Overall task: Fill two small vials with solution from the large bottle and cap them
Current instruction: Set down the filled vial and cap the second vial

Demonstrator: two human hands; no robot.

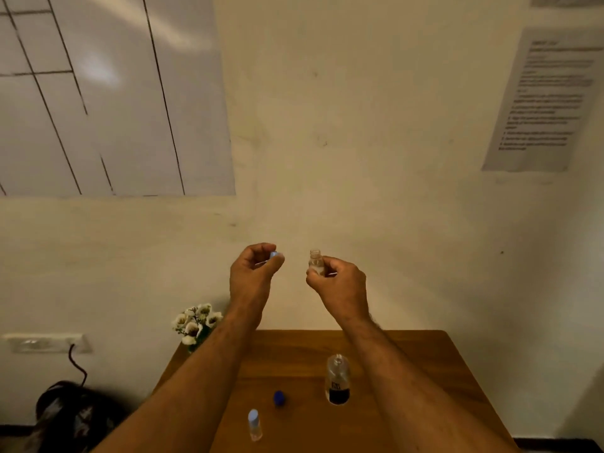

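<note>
Both hands are raised in front of the wall, well above the table. My left hand pinches a small light-blue cap between thumb and fingers. My right hand grips a small clear vial, upright, its mouth open. Cap and vial are apart by a hand's width. Below, on the wooden table, the large clear bottle with dark liquid at its bottom stands uncapped. Its dark-blue cap lies to the left. A second small vial with a light-blue cap stands near the front.
A bunch of white flowers stands at the table's back left corner. A wall socket with a dark cable and a dark bag are on the left below. Papers hang on the wall.
</note>
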